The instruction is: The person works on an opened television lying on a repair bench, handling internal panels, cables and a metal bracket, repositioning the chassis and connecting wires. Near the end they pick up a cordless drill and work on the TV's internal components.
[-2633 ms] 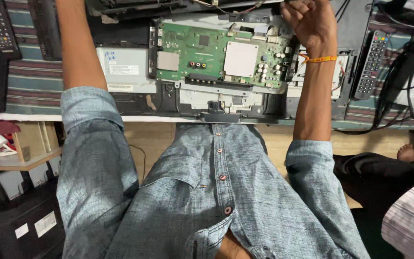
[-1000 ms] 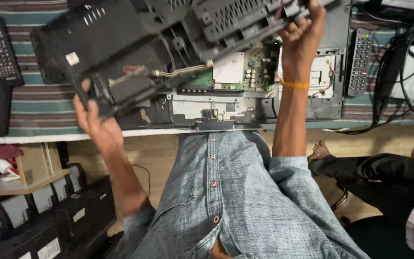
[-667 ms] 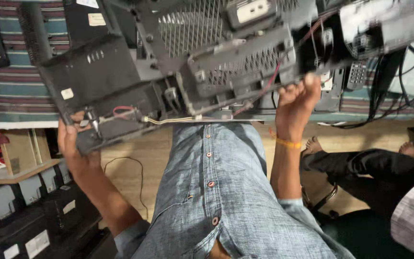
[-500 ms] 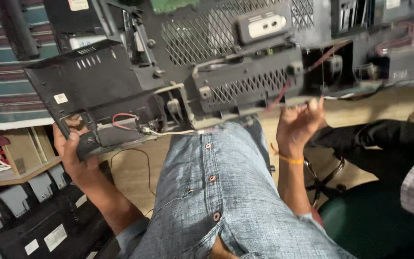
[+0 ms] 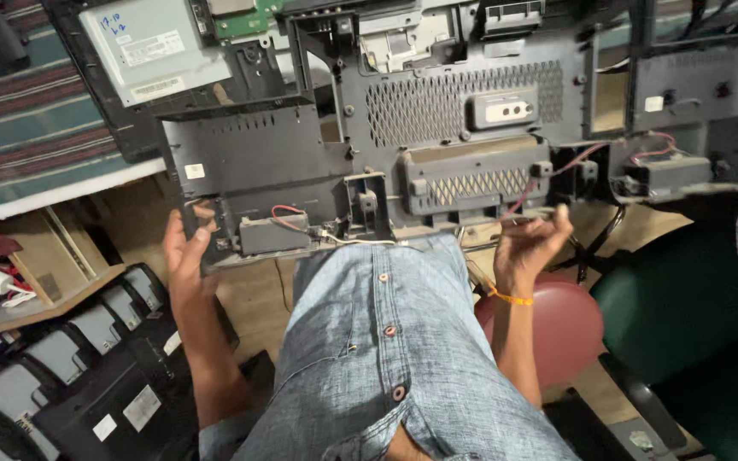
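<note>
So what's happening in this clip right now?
A person in a blue denim shirt is handling the large black plastic back cover of a flat-screen set, its ribbed inner side facing the camera. The left hand grips the cover's lower left edge, beside a small black box with red and white wires. The right hand, with an orange thread at the wrist, is open under the cover's lower edge, fingers spread. A green circuit board shows behind.

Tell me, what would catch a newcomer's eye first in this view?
The big black plastic back cover fills the upper middle of the view, its ribbed inner side facing the camera. The left hand grips its lower left corner, while the right hand is open just under its bottom edge. Beyond it, at the top left, a grey metal box and a bit of green circuit board show.
</note>
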The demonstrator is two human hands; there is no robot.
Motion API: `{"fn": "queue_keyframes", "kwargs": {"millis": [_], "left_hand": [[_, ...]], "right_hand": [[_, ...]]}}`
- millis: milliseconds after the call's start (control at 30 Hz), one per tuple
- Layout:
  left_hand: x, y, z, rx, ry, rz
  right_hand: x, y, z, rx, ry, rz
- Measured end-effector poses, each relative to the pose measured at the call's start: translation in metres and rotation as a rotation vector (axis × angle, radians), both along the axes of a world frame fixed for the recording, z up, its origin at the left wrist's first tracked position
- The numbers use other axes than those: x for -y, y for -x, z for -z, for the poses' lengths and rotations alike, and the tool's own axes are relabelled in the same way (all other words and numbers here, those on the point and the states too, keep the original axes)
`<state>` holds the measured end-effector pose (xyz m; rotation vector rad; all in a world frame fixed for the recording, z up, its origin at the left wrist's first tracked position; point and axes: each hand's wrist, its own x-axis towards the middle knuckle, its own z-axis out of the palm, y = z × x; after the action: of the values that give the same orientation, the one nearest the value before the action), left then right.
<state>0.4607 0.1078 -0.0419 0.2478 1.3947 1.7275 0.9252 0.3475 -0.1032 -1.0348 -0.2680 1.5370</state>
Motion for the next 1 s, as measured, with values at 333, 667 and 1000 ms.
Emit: {"fn": "queue_keyframes", "kwargs": {"millis": [333, 667, 1000], "left_hand": [[-0.042, -0.003, -0.025, -0.13, 0.106, -0.111], [-0.192, -0.115, -0.128, -1.409, 0.017, 0.809], [-0.207, -0.118, -0.11, -1.833, -0.118, 1.345]], "right_hand": [[-0.052, 0.048, -0.046, 0.074, 0.113, -0.128], [-0.089, 0.05, -0.078, 0.047, 0.195, -0.189], [-0.071, 0.048, -0.072, -0.082, 0.247, -0.275]]}}
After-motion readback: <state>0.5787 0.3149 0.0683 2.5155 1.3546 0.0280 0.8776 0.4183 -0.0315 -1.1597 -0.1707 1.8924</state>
